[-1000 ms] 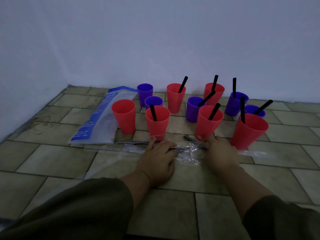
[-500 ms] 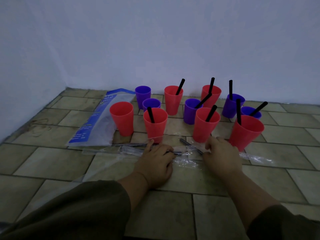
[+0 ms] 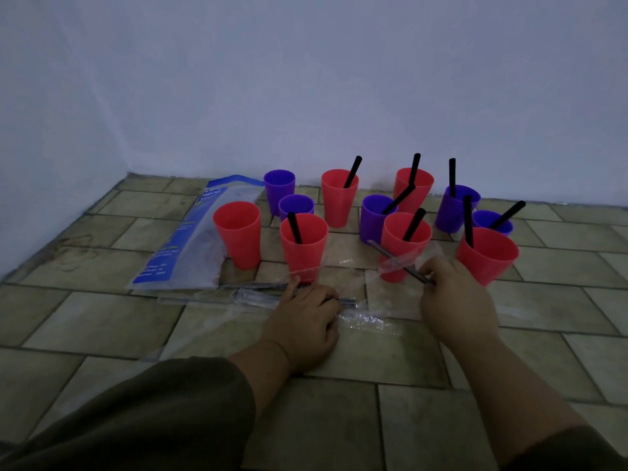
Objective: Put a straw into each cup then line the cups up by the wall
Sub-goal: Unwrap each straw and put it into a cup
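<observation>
Red plastic cups (image 3: pixel 238 239) and purple plastic cups (image 3: pixel 279 192) stand in a bunch on the tan tiled floor (image 3: pixel 102 328), near the white wall (image 3: pixel 306 79). Six cups are red and five are purple. Black plastic straws (image 3: pixel 352 171) stick out of five red ones and three purple ones. The red cup at the far left is empty.

A blue and clear plastic bag (image 3: pixel 190 253) lies flat on the left, and the empty red cup stands at its edge. A clear plastic straw pack (image 3: pixel 258 294) lies on the floor just in front of the cups.

The left hand (image 3: pixel 306 317) rests on this pack. Its first finger lies straight. The other fingers bend down over the pack, and I cannot tell if they grip it.

The right hand (image 3: pixel 455 300) is lifted a little off the floor. Its fingers pinch the low end of a dark wrapped straw (image 3: pixel 394 258). This straw tilts up and to the left, in front of a red cup in the front row, with loose clear wrap around it.

Dark green sleeves (image 3: pixel 136 419) cover both arms.
</observation>
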